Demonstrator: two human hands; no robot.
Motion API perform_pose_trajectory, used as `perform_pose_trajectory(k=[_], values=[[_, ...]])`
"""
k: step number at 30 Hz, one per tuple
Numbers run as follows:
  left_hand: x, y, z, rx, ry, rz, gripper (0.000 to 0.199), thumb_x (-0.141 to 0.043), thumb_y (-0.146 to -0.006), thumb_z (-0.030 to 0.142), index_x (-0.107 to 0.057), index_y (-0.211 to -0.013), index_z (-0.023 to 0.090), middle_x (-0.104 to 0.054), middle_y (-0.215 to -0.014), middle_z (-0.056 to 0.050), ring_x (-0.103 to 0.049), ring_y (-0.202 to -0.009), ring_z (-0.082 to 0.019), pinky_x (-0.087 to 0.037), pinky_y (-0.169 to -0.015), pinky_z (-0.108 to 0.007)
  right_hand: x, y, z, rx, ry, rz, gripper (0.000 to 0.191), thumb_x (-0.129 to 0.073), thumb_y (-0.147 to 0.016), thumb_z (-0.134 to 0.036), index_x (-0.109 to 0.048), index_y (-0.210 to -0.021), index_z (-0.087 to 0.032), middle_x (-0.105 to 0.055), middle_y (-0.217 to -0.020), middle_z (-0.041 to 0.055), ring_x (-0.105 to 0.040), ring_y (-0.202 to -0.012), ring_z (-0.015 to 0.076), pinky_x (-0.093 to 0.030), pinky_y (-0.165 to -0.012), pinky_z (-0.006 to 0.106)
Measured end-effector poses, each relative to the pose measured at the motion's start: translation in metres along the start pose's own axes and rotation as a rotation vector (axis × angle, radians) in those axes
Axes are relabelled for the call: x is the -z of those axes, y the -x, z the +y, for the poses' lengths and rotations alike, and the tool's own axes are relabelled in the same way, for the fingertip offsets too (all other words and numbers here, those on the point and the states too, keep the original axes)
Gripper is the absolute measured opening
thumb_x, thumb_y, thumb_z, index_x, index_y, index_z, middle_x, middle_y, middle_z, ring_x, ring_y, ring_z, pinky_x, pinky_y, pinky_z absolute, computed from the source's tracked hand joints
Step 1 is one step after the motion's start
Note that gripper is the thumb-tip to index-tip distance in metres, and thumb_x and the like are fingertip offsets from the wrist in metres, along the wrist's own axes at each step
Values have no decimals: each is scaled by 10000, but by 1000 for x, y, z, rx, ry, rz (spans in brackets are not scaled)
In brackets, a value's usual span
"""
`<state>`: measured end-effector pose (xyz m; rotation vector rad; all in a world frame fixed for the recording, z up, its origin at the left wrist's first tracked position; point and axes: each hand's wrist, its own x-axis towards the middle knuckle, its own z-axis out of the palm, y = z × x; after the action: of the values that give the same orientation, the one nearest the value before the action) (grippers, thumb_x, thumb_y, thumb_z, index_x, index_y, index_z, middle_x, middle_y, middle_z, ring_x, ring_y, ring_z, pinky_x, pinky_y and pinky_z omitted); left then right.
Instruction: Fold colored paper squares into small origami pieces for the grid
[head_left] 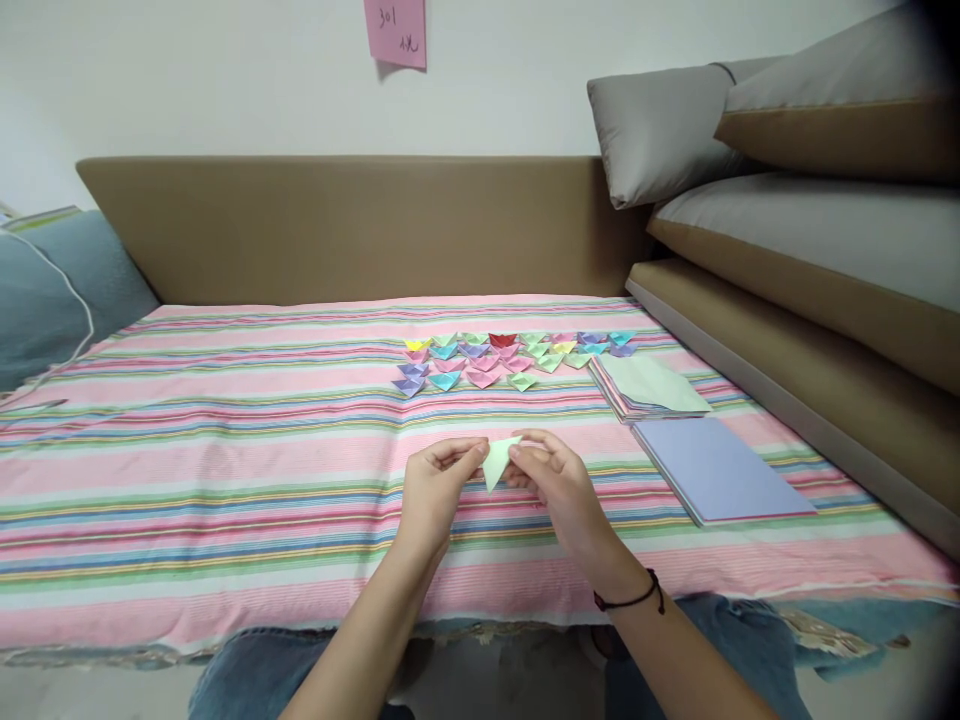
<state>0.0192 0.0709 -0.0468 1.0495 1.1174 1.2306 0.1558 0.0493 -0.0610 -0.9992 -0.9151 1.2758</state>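
Observation:
Between my two hands is a small pale green piece of folded paper (496, 463), pointed at its lower end. My left hand (442, 485) pinches its left edge between thumb and fingers. The right edge is gripped by my right hand (556, 485), whose thumb lies on the front of the paper. Both hands hold it just above the striped cloth (300, 520). Beyond them, several folded paper boats stand in rows, among them a pink boat (483, 378), a dark red boat (502, 341) and a light green boat (521, 381).
To the right lie a stack of pale green and pink paper (656, 385) and a stack topped with blue-violet sheets (724, 468). Grey and brown cushions (810, 240) are piled along the right side. A brown backrest (360, 230) runs along the back. A white cable (79, 295) lies at left.

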Motion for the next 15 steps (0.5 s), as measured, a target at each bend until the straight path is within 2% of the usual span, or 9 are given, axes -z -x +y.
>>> perform_pose_trajectory(k=[3,5,8,10,12,15], values=[[0,-1,-1,22,27,27,237,-782,-582,328,-735,-734,152,-716,-732,-54,-613,-658,-144,-508,-621,-247,-1,1,0,-13,125,-110,264,-647,-756,-409,-621,-683,-156,-646,-615,36,-607,-583,153,-505,-592,280],[-1,0,0,20,15,14,234,-782,-578,326,-730,-715,143,-709,-716,-57,-610,-649,-148,-507,-618,-254,-1,2,1,58,197,-92,280,-648,-754,-400,-614,-606,-164,-624,-571,26,-590,-552,150,-500,-570,276],[-2,0,2,6,0,-24,227,-777,-581,314,-715,-702,132,-692,-690,-47,-599,-623,-138,-492,-595,-240,-2,3,1,164,279,-23,251,-650,-757,-371,-601,-606,-177,-600,-555,10,-574,-544,151,-479,-550,270],[-2,1,2,-6,19,-39,246,-767,-596,298,-707,-773,137,-663,-638,-13,-580,-594,-115,-476,-582,-219,-4,4,2,207,291,8,240,-633,-772,-369,-596,-624,-184,-582,-557,0,-561,-545,148,-465,-548,266],[-2,1,1,-20,65,-26,298,-756,-615,285,-691,-872,150,-617,-588,29,-554,-563,-91,-465,-579,-205,-6,5,3,194,255,-13,245,-619,-781,-382,-592,-634,-189,-573,-560,-5,-560,-554,148,-465,-555,264],[-3,0,-1,-12,132,3,338,-746,-628,285,-668,-933,162,-566,-582,60,-517,-533,-62,-452,-573,-187,-10,6,5,100,197,-113,269,-598,-792,-404,-606,-639,-183,-606,-584,10,-585,-582,156,-488,-586,271]])
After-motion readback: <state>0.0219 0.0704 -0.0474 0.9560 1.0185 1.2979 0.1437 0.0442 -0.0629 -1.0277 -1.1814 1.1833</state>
